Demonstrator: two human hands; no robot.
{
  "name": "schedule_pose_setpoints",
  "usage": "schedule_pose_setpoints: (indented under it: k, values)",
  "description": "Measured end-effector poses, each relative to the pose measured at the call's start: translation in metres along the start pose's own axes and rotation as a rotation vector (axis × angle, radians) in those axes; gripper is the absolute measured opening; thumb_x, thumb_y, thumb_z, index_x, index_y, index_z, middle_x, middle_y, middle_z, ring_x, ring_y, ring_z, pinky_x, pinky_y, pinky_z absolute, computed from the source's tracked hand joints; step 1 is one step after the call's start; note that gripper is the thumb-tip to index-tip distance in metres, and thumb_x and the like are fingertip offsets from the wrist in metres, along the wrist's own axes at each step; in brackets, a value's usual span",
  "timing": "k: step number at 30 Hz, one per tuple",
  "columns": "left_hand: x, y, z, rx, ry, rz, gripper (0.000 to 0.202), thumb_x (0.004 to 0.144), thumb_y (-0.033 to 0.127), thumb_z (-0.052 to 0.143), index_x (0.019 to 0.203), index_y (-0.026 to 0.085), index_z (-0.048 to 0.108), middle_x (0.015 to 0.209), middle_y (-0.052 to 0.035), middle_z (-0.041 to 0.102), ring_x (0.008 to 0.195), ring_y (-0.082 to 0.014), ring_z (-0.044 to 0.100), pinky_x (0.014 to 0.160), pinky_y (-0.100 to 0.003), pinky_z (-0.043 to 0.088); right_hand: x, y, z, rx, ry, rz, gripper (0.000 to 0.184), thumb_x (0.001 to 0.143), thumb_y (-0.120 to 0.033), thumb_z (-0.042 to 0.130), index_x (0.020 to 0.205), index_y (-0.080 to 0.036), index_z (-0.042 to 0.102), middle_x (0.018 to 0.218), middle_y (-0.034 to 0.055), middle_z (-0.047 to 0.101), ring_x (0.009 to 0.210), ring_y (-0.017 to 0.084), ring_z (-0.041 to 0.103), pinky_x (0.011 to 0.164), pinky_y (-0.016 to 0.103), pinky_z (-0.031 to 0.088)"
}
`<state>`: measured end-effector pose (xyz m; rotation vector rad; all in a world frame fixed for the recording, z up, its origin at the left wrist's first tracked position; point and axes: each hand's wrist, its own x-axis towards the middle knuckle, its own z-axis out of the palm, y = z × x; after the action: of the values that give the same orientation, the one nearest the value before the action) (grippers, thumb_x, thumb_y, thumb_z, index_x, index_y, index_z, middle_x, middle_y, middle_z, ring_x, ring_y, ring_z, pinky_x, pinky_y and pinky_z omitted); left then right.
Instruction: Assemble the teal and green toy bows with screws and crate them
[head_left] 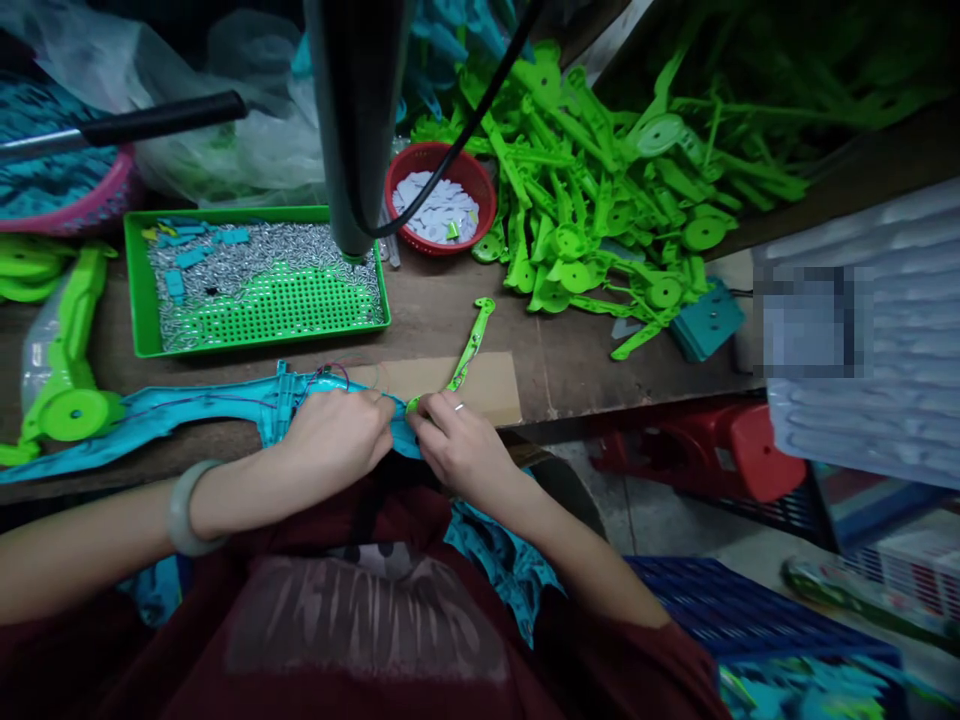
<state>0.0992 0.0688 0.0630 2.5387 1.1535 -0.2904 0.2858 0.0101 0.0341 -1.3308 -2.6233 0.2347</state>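
A long blue plastic shell [202,402] with thin wires along it lies across the front edge of the workbench. My left hand [341,430] is closed over its right part, knuckles up; its fingertips are hidden. Close beside it, my right hand [457,445], with a ring on one finger, pinches where the shell meets the lower end of a slim green plastic arm [471,345]. That arm points up and away over a piece of cardboard [495,385]. What exactly lies between the fingertips is covered.
Behind the shell stands a green tray [259,340] of small metal screws and blue pieces. A red basket [394,200] holds white pieces. Green plastic parts [570,200] are heaped at the back right. A dark vertical post [352,130] and black cable hang over the bench.
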Motion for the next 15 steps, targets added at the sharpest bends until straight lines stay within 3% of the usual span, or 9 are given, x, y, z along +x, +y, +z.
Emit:
schedule_pose_setpoints:
  k: [6, 10, 15]
  values:
    - [0.005, -0.028, -0.005, -0.278, 0.149, 0.124, 0.016, 0.090, 0.025, 0.059, 0.079, 0.018, 0.067, 0.071, -0.0022, 0.069, 0.063, -0.0168, 0.064, 0.055, -0.025, 0.036, 0.001, -0.001, -0.005, 0.014, -0.082, -0.024, 0.018, 0.090, -0.016, 0.051, 0.100, -0.010, 0.065, 0.097, 0.0133, 0.058, 0.093, 0.027, 0.048, 0.070, 0.037, 0.049]
    - [0.020, -0.039, -0.019, -0.142, -0.079, 0.220, 0.017, 0.091, 0.023, 0.057, 0.081, 0.018, 0.070, 0.077, -0.0035, 0.072, 0.070, -0.0178, 0.066, 0.059, -0.026, 0.037, 0.002, -0.002, -0.005, -0.002, -0.072, -0.029, 0.017, 0.091, -0.017, 0.052, 0.099, -0.010, 0.066, 0.098, 0.0125, 0.057, 0.093, 0.026, 0.046, 0.071, 0.037, 0.048]
    - [0.047, -0.032, -0.049, 0.061, -0.347, 0.366, 0.017, 0.086, 0.019, 0.059, 0.085, 0.022, 0.075, 0.078, -0.0039, 0.073, 0.071, -0.0192, 0.066, 0.057, -0.027, 0.036, 0.002, 0.000, -0.002, 0.002, -0.011, -0.029, 0.018, 0.093, -0.019, 0.051, 0.092, -0.011, 0.067, 0.094, 0.0114, 0.058, 0.091, 0.024, 0.046, 0.071, 0.035, 0.046]
